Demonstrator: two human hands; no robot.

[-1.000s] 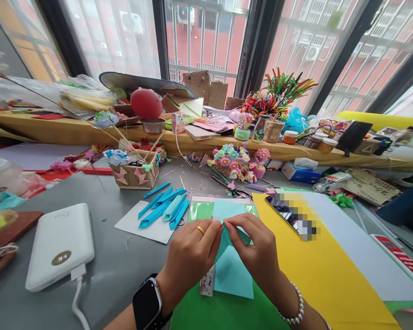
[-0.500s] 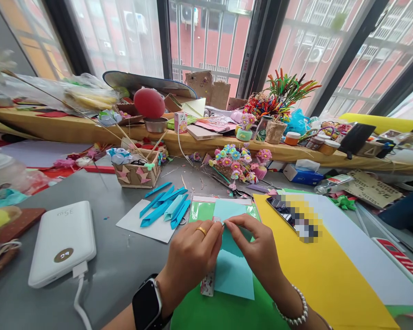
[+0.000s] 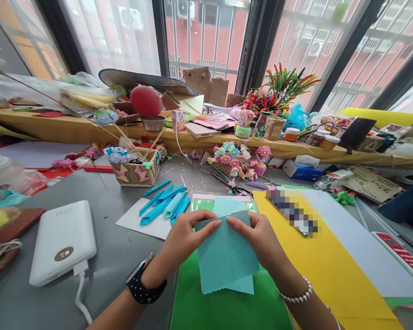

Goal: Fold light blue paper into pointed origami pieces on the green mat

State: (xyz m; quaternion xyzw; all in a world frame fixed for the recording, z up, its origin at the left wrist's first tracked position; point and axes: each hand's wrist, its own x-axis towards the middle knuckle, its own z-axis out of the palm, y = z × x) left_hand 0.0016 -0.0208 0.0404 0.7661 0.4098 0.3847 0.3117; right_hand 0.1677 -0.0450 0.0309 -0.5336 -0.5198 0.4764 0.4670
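A light-blue sheet of paper [image 3: 227, 259] with a ragged lower edge and a crease down its middle is held up between my hands. My left hand [image 3: 189, 233] pinches its upper left part, thumb in front and fingers behind. On the upper right my right hand [image 3: 258, 233] grips it the same way. Beneath it, another light-blue sheet [image 3: 244, 285] lies on a green sheet [image 3: 206, 311]. Several folded blue paper strips [image 3: 165, 203] rest on white paper [image 3: 132, 219] to the left of my hands.
A white power bank [image 3: 67, 240] with a cable stands at left. At right a phone [image 3: 289, 213] lies on yellow card [image 3: 316, 261]. Behind are a cardboard box [image 3: 137, 174], crocheted flowers [image 3: 232, 158], a tissue box [image 3: 303, 170] and a crowded shelf [image 3: 124, 136].
My hands have turned, thumbs now toward me, and the blue sheet has been raised and opened out facing me. Before, both hands pinched together at its top edge.
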